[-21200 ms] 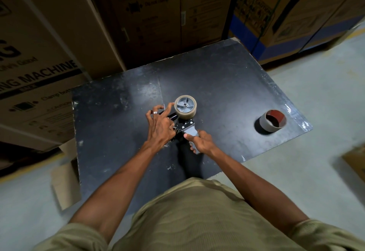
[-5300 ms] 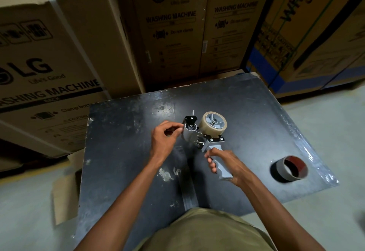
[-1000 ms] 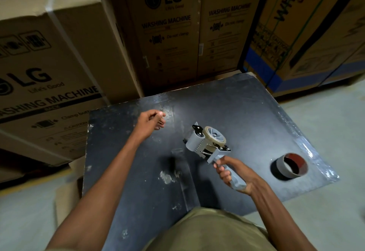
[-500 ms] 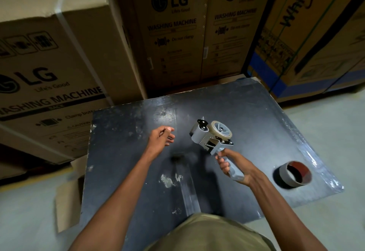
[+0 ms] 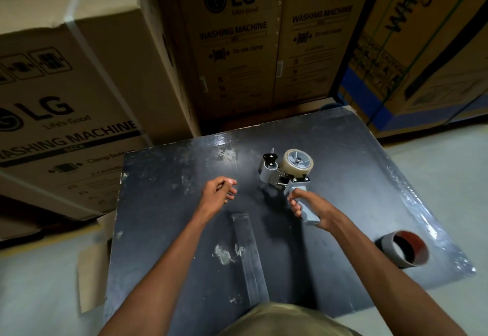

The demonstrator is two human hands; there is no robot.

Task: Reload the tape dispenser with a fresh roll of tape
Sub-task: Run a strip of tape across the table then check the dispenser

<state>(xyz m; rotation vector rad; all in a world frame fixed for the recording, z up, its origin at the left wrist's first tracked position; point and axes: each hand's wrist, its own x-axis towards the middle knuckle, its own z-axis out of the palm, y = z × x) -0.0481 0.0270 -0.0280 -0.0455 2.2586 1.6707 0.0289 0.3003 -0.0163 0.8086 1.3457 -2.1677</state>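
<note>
Grey tape dispenser [image 5: 284, 177] carries a tan roll of tape [image 5: 297, 162] on its hub. Right hand [image 5: 310, 205] wraps the handle; left hand [image 5: 217, 195] loosely curled, empty, over the counter [image 5: 356, 177].

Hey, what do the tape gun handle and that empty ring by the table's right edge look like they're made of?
The grey tape dispenser handle, held in the right hand, looks like matte moulded plastic. The empty grey ring with its reddish-brown inside looks like cardboard: dull, thin-walled, probably a spent tape core.
</note>
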